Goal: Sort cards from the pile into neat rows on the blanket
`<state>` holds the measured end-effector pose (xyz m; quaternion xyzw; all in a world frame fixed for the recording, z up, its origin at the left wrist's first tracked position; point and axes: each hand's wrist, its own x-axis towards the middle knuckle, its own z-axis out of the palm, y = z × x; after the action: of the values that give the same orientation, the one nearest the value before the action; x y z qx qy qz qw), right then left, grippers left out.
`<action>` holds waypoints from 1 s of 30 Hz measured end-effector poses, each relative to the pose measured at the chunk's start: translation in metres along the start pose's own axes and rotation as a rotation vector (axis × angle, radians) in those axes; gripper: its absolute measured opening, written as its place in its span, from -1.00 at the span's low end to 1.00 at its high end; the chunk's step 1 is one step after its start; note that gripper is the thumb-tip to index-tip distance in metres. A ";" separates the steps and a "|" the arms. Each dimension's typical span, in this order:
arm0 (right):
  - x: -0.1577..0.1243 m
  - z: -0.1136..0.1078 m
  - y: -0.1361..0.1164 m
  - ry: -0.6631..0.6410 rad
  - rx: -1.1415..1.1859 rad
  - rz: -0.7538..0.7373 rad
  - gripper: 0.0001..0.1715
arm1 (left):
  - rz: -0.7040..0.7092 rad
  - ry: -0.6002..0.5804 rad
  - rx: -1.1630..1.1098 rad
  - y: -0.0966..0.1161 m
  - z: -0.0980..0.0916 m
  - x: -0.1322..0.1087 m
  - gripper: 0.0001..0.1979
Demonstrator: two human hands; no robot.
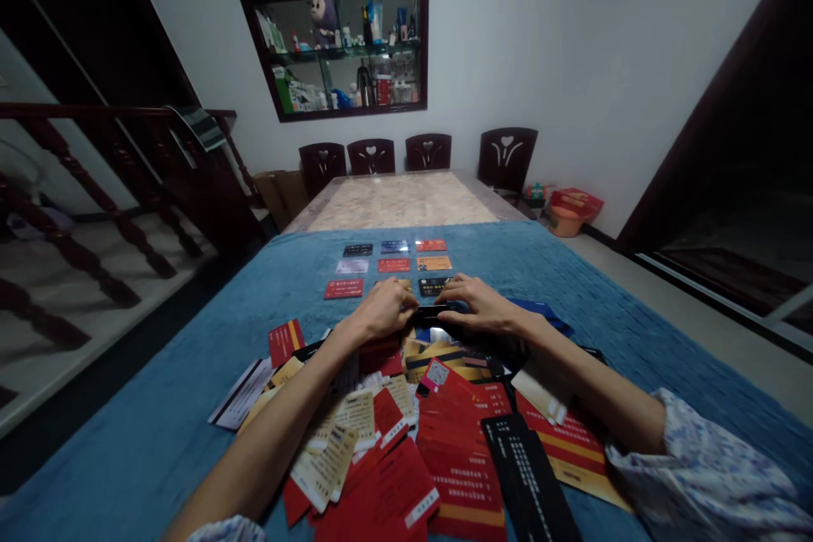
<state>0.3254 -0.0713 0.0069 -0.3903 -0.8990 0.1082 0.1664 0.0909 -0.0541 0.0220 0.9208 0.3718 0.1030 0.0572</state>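
Observation:
My left hand [389,306] and my right hand [475,303] pinch a black card [432,312] between them, one at each end. It is held low over the front of the cloth. Just beyond my fingers lies a black VIP card [433,287], partly hidden by my right hand. A red card [344,288] lies to the left, and another card behind my left hand is mostly covered. Below my wrists spreads a loose heap of red cards [457,440], cream cards [327,453], gold striped cards [438,362] and long black cards [530,474].
Farther out, cards lie in neat rows, among them an orange card [434,263] and a white card [354,267]. A blue cloth [209,322] covers the near table; bare tabletop [412,199] shows beyond. Several dark chairs [428,152] stand behind, with a railing [95,203] at left.

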 end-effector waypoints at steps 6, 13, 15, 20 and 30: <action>0.001 0.000 0.002 0.057 0.021 -0.008 -0.68 | 0.016 0.089 0.010 -0.002 0.001 0.000 -0.78; 0.001 0.005 0.013 0.135 0.027 0.002 -0.78 | -0.020 0.271 -0.090 -0.002 0.006 0.002 -0.79; 0.001 0.007 0.014 0.154 0.052 0.018 -0.76 | -0.033 0.313 -0.119 -0.001 0.009 0.002 -0.78; 0.002 0.014 0.017 0.226 0.149 0.034 -0.82 | -0.070 0.355 -0.198 -0.001 0.014 0.003 -0.79; 0.007 0.025 0.017 0.380 0.204 0.018 -0.81 | -0.059 0.272 -0.295 0.001 0.016 0.002 -0.80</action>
<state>0.3229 -0.0563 -0.0201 -0.3928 -0.8324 0.1244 0.3707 0.0968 -0.0536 0.0073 0.8687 0.3838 0.2782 0.1437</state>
